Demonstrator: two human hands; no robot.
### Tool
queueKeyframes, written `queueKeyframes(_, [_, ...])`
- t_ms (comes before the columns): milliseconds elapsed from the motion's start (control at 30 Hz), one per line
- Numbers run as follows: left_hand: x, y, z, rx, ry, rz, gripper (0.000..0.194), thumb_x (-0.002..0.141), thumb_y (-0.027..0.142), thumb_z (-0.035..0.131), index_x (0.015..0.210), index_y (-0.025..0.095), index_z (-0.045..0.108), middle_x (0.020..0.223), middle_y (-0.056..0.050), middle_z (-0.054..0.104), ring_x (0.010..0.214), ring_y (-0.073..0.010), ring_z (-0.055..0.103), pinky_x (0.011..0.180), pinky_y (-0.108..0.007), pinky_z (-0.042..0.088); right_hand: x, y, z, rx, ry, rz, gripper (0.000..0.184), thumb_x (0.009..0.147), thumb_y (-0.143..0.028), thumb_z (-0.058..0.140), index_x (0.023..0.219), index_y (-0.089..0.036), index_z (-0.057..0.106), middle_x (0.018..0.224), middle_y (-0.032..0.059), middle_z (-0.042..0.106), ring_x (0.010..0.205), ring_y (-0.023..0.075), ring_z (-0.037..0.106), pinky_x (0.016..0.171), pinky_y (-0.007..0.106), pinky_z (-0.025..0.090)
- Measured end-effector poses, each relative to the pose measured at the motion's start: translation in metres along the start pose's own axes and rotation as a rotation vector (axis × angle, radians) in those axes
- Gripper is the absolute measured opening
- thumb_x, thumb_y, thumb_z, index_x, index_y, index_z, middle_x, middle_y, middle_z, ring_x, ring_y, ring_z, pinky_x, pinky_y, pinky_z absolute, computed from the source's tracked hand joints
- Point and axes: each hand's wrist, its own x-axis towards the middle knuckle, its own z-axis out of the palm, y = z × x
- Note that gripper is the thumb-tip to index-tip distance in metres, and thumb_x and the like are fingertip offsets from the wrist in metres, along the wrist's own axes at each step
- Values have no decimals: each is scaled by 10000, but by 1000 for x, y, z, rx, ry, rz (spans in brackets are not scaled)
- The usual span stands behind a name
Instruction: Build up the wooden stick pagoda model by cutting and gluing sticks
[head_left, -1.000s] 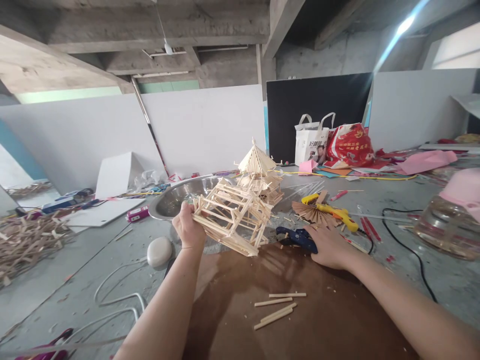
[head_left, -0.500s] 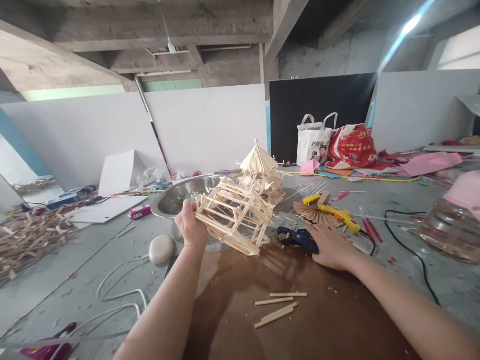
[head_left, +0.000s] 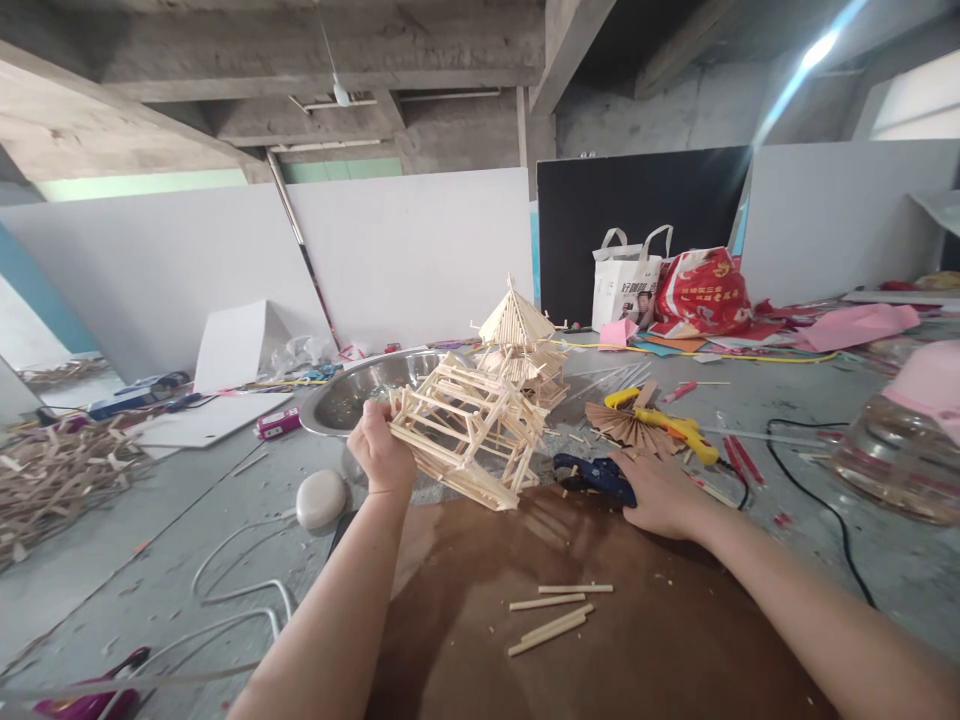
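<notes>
My left hand (head_left: 381,447) is closed round the left end of a small frame model made of thin wooden sticks (head_left: 472,430), held tilted above the brown board (head_left: 660,640). To its right, my right hand (head_left: 660,495) is wrapped round the handle end of dark blue cutters (head_left: 596,478), which rest at the board's far edge. Its fingertips are partly hidden. Several loose cut sticks (head_left: 555,622) lie on the board in front of me. Behind the held frame stands a stick pagoda (head_left: 511,320) with a pointed roof, its lower part partly covered.
A metal basin (head_left: 322,400) sits behind my left hand. Beyond the cutters lie a yellow glue gun (head_left: 682,432) and a brown paper fan (head_left: 622,425). A pink-lidded bottle (head_left: 900,460) stands at right. At left are a white round device (head_left: 321,499) and its cable (head_left: 225,545).
</notes>
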Motion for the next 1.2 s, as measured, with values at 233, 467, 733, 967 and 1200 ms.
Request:
queueKeyframes(233, [-1,2,0,24,-14,-16,441,783,385,291,530,138,554,460,3,486,465,-109,427,471,-236,328,-1,-1,-2,1,1,-2,570,593,-261,462,1149,-138,445,1085,139,529,1012,302,434,918,464,138])
queueKeyframes(467, [-2,7,-1,33,-86,-24,502,786,419,255,505,142,568,401,4,469,433,-118,420,452,-243,322,-1,-1,-2,6,-6,3,562,593,-264,474,1144,-155,442,1077,130,537,1020,299,431,926,464,126])
queueKeyframes(733, [1,-3,-2,81,-53,-34,455,791,395,285,545,146,575,463,2,498,490,-124,460,506,-251,344,-1,0,-1,10,4,-4,560,593,-264,476,1141,-150,449,1087,131,534,1022,292,434,927,448,143])
queueKeyframes(967, [7,0,-3,294,70,280,258,793,300,369,595,171,472,618,-1,449,652,-134,433,624,-265,343,-2,-1,-2,11,9,-17,566,596,-258,468,1148,-139,443,1062,132,544,984,290,456,908,437,178])
queueKeyframes(1200, [-3,25,-3,414,-146,917,48,708,191,520,664,173,512,721,-47,559,699,-159,476,706,-320,346,-1,-1,-1,0,24,6,560,584,-271,488,1128,-141,460,1025,136,554,964,291,457,901,434,169])
